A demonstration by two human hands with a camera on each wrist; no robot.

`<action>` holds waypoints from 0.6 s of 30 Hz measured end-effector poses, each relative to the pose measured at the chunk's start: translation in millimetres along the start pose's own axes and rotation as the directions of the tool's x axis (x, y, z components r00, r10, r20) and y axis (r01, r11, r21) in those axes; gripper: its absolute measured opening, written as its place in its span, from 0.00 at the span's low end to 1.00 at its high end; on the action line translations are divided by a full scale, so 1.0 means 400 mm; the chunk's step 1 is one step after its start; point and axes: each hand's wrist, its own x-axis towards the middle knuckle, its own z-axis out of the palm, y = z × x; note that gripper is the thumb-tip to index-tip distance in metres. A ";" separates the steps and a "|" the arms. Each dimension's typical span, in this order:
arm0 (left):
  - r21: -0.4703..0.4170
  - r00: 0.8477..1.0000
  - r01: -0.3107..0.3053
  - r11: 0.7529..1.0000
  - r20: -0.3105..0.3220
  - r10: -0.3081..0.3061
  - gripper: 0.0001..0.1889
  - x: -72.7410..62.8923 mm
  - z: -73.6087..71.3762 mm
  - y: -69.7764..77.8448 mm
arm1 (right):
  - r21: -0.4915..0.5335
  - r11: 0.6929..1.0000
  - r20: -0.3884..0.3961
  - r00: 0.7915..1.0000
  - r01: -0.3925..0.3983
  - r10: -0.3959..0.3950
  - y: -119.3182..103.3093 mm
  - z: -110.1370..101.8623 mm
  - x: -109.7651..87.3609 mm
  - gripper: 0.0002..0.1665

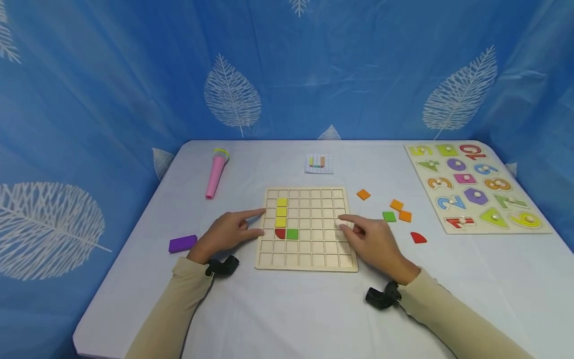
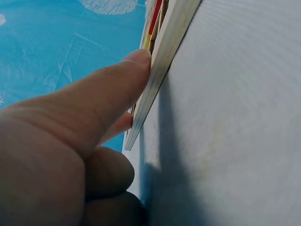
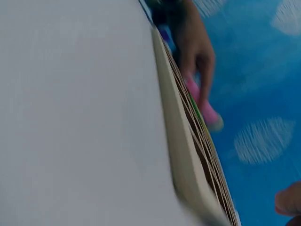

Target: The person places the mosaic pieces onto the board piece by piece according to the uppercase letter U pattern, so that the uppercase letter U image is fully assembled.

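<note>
A wooden grid board (image 1: 311,262) lies mid-table. Three yellow square tiles (image 1: 281,212) form a column on its left side, above a red quarter-circle tile (image 1: 280,233) and a green square tile (image 1: 292,234). My left hand (image 1: 226,233) touches the board's left edge with thumb and index finger, the other fingers bent; the left wrist view shows the thumb (image 2: 113,84) against the rim. Over the right edge, my right hand (image 1: 374,244) has thumb and index finger apart, with nothing visible between them. Only its fingertips (image 3: 289,200) show in the right wrist view.
Right of the board lie several loose tiles: orange squares (image 1: 363,194), a green square (image 1: 389,216) and a red quarter circle (image 1: 419,238). A number puzzle board (image 1: 486,197) sits far right. Behind is a pattern card (image 1: 319,163); left are a pink toy microphone (image 1: 216,174) and purple block (image 1: 183,244).
</note>
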 end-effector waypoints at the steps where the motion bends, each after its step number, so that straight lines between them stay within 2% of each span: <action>1: 0.001 1.000 -0.001 1.000 -0.002 0.001 0.34 0.001 -0.001 0.000 | -0.022 1.000 -0.023 1.000 -0.003 0.003 0.021 -0.020 -0.008 0.14; 4: -0.004 1.000 0.010 1.000 0.004 -0.010 0.35 0.000 0.000 -0.003 | -0.094 0.995 -0.061 0.998 -0.037 0.031 0.079 -0.081 -0.029 0.14; 10: -0.009 1.000 0.005 1.000 0.002 -0.005 0.34 -0.001 -0.002 -0.005 | -0.148 0.971 0.001 0.981 -0.189 0.192 0.154 -0.176 -0.046 0.14; 13: -0.018 1.000 -0.003 1.000 -0.008 0.002 0.34 0.003 -0.005 -0.001 | -0.157 0.960 0.031 0.971 -0.232 0.239 0.176 -0.196 -0.047 0.17; 18: -0.019 1.000 0.009 1.000 0.012 -0.008 0.35 0.002 -0.007 0.002 | -0.173 0.953 0.073 0.962 -0.249 0.265 0.195 -0.196 -0.055 0.19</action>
